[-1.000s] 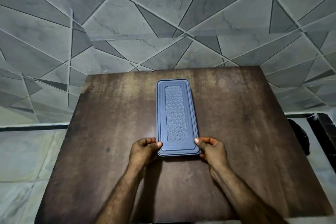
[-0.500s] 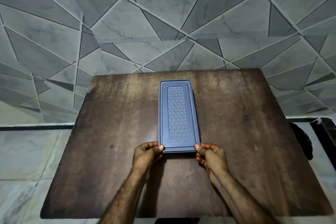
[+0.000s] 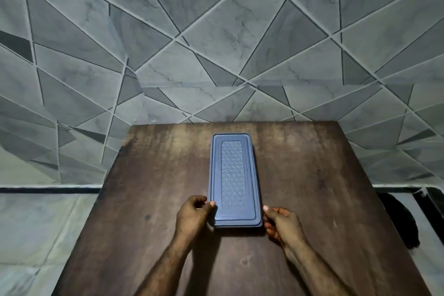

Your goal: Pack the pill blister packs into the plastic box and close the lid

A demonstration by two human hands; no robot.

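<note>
Your left hand (image 3: 192,215) is curling its fingers (image 3: 200,200) against the near-left corner of the plastic box (image 3: 235,180), thumb tip pressing the lid's edge; your right hand (image 3: 282,223) is sitting at the near-right corner, fingertips (image 3: 266,208) touching the rim, loosely curled, pinching more than gripping. Neither hand is lifting; both are bracing the near end. The box is lying flat mid-table, long axis running near to far, on the brown wooden table (image 3: 312,199). The lid (image 3: 233,175) is sitting flush all round as far as I can see, so closing is looking done or nearly so. Box is looking like thin, stiff moulded plastic: light, smooth sides, likely to slide on the wood if you're pushing from one side only. Best hold is across the narrow width at the corners, as you're doing now. Contents are hidden under the opaque lid; no blister packs are showing on the table, so I'm judging they're inside.
</note>
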